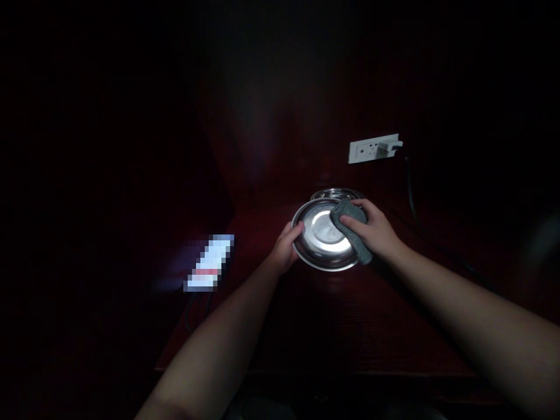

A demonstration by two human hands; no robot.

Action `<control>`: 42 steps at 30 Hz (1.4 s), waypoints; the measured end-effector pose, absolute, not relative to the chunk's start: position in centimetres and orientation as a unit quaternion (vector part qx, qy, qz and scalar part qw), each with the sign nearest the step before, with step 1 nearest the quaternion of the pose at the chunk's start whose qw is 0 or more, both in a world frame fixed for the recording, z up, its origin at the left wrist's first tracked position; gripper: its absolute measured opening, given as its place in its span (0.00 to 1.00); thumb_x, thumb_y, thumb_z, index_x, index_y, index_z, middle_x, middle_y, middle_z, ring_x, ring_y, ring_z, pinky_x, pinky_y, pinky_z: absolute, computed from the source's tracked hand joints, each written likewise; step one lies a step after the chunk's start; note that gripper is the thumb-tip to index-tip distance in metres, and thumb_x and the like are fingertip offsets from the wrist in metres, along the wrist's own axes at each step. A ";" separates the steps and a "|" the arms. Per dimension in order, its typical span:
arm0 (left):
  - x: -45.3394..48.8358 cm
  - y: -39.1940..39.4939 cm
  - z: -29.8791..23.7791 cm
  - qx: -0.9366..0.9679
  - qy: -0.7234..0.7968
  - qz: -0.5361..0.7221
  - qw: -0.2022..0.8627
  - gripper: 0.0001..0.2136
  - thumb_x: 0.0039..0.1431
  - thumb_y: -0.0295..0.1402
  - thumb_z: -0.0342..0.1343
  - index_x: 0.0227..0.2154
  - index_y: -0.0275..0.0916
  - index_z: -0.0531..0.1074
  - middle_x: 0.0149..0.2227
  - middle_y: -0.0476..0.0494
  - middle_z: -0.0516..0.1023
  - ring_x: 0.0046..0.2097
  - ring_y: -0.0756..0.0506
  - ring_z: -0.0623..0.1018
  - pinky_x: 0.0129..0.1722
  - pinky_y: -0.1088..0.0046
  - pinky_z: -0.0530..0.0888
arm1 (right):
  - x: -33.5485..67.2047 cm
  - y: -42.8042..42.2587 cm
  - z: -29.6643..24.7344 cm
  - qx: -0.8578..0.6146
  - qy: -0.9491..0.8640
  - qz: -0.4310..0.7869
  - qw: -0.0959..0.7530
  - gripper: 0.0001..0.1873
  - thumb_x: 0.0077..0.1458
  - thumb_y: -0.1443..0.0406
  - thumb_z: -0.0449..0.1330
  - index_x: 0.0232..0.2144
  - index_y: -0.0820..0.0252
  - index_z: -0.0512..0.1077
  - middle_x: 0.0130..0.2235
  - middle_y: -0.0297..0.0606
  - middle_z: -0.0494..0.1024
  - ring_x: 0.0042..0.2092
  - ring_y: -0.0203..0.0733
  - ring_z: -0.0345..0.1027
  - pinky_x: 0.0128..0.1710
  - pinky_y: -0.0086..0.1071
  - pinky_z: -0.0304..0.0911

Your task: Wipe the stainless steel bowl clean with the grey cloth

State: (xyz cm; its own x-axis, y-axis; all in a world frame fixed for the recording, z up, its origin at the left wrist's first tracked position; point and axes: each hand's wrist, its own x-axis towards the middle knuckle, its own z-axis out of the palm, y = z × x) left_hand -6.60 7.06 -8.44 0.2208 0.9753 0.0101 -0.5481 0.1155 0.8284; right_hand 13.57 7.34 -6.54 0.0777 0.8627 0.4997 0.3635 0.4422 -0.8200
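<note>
A shiny round metal plate [326, 233] is held tilted above the dark red table, its inner face toward me. My left hand [286, 248] grips its left rim, the thumb lying over the edge and the other fingers mostly hidden underneath. Against the plate's right side my right hand [374, 227] clasps a grey-green cloth [352, 219], one end of which hangs over the rim. Behind the plate, partly covered by it, more metal dishware [336, 192] rests on the table.
A blurred-out lit screen [210, 262] with cables below it stands at the left. On the back wall is a white power socket [374, 149] with a plug in it. A dark cable [410, 189] runs down to the right. The table's front edge [350, 373] crosses below.
</note>
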 end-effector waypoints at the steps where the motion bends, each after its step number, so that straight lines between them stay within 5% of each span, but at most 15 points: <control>1: -6.6 7.1 -8.5 0.370 0.290 0.553 0.688 0.16 0.51 0.36 0.59 0.42 0.37 0.68 0.37 0.43 0.76 0.41 0.43 0.76 0.46 0.61 0.72 | 13.5 7.3 -6.5 -0.478 -0.641 0.224 0.557 0.25 0.41 0.51 0.64 0.40 0.57 0.68 0.37 0.40 0.73 0.38 0.49 0.68 0.39 0.46 0.65; 22: -6.7 7.4 -8.5 0.314 0.242 0.542 0.741 0.16 0.57 0.41 0.50 0.41 0.33 0.70 0.39 0.36 0.77 0.46 0.41 0.76 0.47 0.63 0.72 | 13.4 7.5 -6.7 -0.491 -0.618 0.162 0.592 0.26 0.41 0.50 0.64 0.41 0.56 0.67 0.39 0.41 0.73 0.40 0.50 0.68 0.40 0.46 0.64; 30: -6.6 6.4 -8.8 0.401 0.271 0.482 0.730 0.22 0.48 0.32 0.61 0.47 0.43 0.64 0.42 0.41 0.76 0.39 0.43 0.77 0.41 0.59 0.74 | 13.6 7.6 -6.6 -0.498 -0.604 0.158 0.602 0.25 0.42 0.50 0.63 0.40 0.57 0.67 0.38 0.41 0.74 0.40 0.50 0.68 0.40 0.45 0.64; 42: -6.9 6.9 -9.0 0.406 0.295 0.503 0.704 0.20 0.48 0.34 0.61 0.45 0.42 0.64 0.35 0.45 0.75 0.32 0.47 0.77 0.33 0.66 0.75 | 13.3 7.7 -6.9 -0.500 -0.603 0.202 0.588 0.27 0.40 0.49 0.64 0.40 0.56 0.66 0.38 0.40 0.73 0.39 0.50 0.69 0.40 0.46 0.65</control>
